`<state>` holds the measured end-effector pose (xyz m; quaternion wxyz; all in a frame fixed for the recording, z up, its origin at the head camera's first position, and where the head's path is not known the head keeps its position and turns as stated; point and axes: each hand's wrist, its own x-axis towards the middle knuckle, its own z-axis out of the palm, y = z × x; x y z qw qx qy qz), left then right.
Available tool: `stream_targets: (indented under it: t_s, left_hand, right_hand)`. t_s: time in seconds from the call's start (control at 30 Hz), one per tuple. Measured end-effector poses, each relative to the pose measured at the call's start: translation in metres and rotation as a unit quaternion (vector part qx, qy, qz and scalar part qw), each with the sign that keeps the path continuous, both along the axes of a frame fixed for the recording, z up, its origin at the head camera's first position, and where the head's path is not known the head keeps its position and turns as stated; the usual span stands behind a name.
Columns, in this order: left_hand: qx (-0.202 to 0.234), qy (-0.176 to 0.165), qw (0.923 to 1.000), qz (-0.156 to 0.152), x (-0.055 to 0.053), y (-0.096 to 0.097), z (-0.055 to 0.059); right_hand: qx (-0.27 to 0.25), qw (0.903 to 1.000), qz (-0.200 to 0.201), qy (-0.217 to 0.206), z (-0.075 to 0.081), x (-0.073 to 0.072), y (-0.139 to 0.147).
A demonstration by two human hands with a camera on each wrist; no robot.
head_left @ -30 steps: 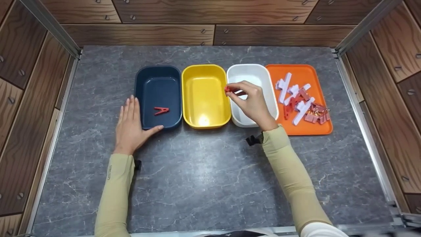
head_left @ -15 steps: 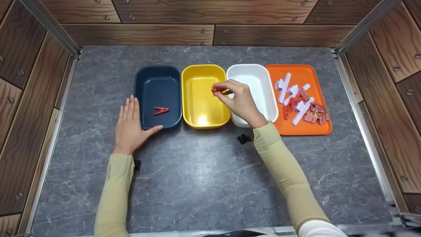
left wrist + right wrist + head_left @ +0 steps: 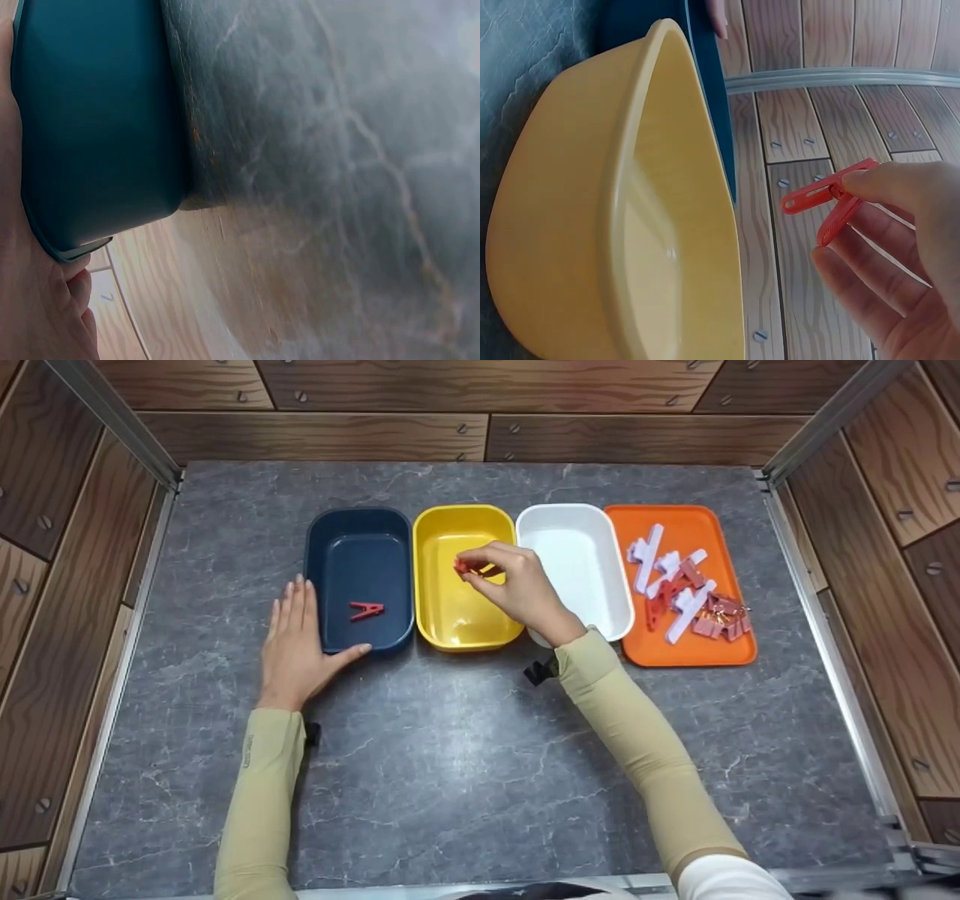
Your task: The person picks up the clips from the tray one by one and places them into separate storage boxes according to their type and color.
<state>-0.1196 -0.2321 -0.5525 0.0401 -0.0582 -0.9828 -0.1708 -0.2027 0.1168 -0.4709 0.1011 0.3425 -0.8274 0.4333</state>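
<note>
Over the yellow bin (image 3: 427, 637), my right hand (image 3: 517, 577) pinches a red clothespin (image 3: 810, 198) between thumb and fingers; its two legs spread apart in the right wrist view. My left hand (image 3: 292, 649) lies along the left side and near corner of the dark blue bin (image 3: 319, 529), fingers straight and thumb stretched over the front rim. Inside that bin a second red clothespin (image 3: 367, 610) lies on the bottom. The left wrist view shows the outer wall of the blue bin (image 3: 97, 120) with fingers beside its rim.
A white bin (image 3: 574, 577) stands right of the yellow one, all three side by side. At the far right an orange tray (image 3: 630, 521) bears white clips (image 3: 649, 559), red clothespins (image 3: 660, 604) and several reddish-brown binder clips (image 3: 724, 619). Wood-patterned panels (image 3: 322, 435) border the grey tabletop (image 3: 450, 765).
My right hand has moved left with the red clothespin, from above the white bin's left rim to over the middle of the yellow bin. The left hand has stayed in place.
</note>
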Motion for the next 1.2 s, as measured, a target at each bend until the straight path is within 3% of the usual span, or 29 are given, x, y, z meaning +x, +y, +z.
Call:
stream_targets:
  t_s: [0.43, 0.8, 1.2]
  left_hand:
    - [0.005, 0.002, 1.0, 0.0, 0.0, 0.0, 0.0]
    - [0.001, -0.006, 1.0, 0.003, 0.0, 0.001, 0.001]
    - [0.006, 0.003, 1.0, 0.0, 0.0, 0.0, 0.001]
  right_hand:
    - [0.005, 0.9997, 0.025, 0.0, -0.002, -0.003, -0.027]
    - [0.023, 0.9975, 0.059, -0.031, 0.003, -0.004, -0.06]
    - [0.067, 0.9927, 0.067, -0.075, 0.001, -0.017, -0.092]
